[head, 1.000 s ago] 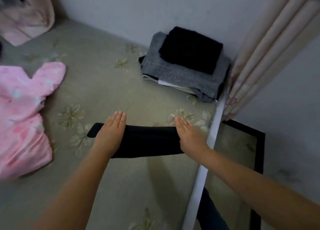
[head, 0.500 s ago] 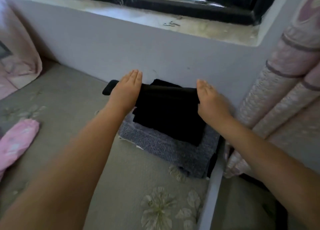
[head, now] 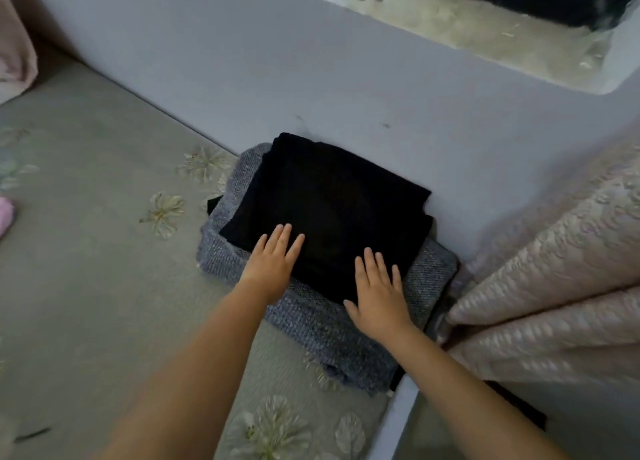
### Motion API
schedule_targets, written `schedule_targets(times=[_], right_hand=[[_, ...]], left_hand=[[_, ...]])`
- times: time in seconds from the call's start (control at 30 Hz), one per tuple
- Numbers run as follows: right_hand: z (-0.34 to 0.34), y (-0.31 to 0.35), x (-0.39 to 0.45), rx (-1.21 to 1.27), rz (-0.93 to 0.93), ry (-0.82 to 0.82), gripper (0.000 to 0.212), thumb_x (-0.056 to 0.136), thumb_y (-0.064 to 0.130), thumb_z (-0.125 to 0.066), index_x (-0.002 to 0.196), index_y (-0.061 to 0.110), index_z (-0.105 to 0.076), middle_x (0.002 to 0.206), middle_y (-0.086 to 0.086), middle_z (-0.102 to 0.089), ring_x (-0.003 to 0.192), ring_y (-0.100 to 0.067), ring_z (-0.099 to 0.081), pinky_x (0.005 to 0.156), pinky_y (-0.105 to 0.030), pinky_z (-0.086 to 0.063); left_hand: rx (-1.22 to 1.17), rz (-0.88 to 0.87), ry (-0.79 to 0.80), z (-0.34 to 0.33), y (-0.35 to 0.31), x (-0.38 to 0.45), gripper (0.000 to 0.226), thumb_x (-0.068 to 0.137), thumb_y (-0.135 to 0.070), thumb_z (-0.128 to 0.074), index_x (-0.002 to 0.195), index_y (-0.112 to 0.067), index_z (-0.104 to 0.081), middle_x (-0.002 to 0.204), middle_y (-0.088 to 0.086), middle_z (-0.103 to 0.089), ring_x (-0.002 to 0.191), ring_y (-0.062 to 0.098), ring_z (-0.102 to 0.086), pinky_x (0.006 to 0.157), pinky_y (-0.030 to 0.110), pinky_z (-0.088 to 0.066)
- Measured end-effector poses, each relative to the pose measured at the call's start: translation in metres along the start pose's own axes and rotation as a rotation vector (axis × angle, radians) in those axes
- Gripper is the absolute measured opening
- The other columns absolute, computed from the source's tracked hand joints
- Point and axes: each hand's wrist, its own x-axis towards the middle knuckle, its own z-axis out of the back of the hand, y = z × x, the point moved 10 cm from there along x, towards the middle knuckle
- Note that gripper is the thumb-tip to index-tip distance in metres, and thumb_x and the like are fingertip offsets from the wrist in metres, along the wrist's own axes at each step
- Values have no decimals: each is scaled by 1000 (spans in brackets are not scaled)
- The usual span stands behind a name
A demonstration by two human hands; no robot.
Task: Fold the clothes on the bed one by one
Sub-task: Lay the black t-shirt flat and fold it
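The bed (head: 86, 286) is filling the lower left of the view, and its grey-green sheet with pale printed flowers is lying flat up to the grey wall (head: 311, 79). A window ledge (head: 467, 34) is running along the top right, above the wall. On the right a pink patterned curtain (head: 554, 269) is hanging down in thick folds, and its lower part is reaching close to the corner of the bed.

In that corner, against the wall, a pile of folded clothes is sitting. A grey knitted garment (head: 311, 328) is lying under the others and is showing on the left, front and right sides. On top of it a folded black garment (head: 329, 200) is lying flat, with its far edge touching the wall. A thin dark edge of another piece is peeking out at the left side of the pile, but what it is I cannot tell.

The left hand (head: 273, 265) is resting palm down on the front left edge of the black garment, with fingers straight and close together, gripping nothing. The right hand (head: 377, 290) is lying flat at the front right edge, fingers straight and slightly spread, partly on the black cloth and partly on the grey knit.

At the far left edge a small piece of a pink garment (head: 5, 214) is showing on the sheet, well apart from the pile.
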Motion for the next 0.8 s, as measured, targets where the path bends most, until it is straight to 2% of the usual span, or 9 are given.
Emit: schedule_targets(times=[0.2,0.37,0.5,0.67,0.8], right_hand=[[24,15,-6,-22,35,-77,66,96,36,-38,147,11,-5,156,-11,0,143,-26,-1,115,-44,-7],[43,108,-29,-47,258,-105,60,97,31,-37,147,12,-10,156,-10,-3,144,-26,-1,115,-45,-6],[48,229,-77,-76,545,-106,56,96,28,-37,145,11,-16,155,-9,-5,143,-24,-2,114,-45,-5],[50,383,-185,-80,895,-190,58,93,36,-42,142,10,-26,154,-10,-14,143,-24,-9,113,-43,-7],[28,478,-302,-40,1081,-175,60,92,38,-45,142,8,-29,153,-13,-17,142,-27,-10,114,-43,-6]], left_hand=[[-112,24,-94,13,15,-22,69,95,-15,-39,146,-19,6,155,7,6,143,22,9,115,40,0],[-287,188,-222,14,67,-105,47,98,-20,-33,144,-23,-24,155,4,-14,143,21,-7,114,39,-7],[-339,412,-290,-5,117,-213,43,96,-23,-34,138,-17,-36,151,5,-26,140,18,-20,110,33,-13],[-390,778,-294,-53,175,-397,51,93,-36,-41,141,-20,-30,153,5,-20,141,19,-15,110,32,-14],[-384,1068,-311,-89,185,-578,57,92,-42,-42,143,-21,-26,153,4,-20,141,18,-15,110,33,-14]])
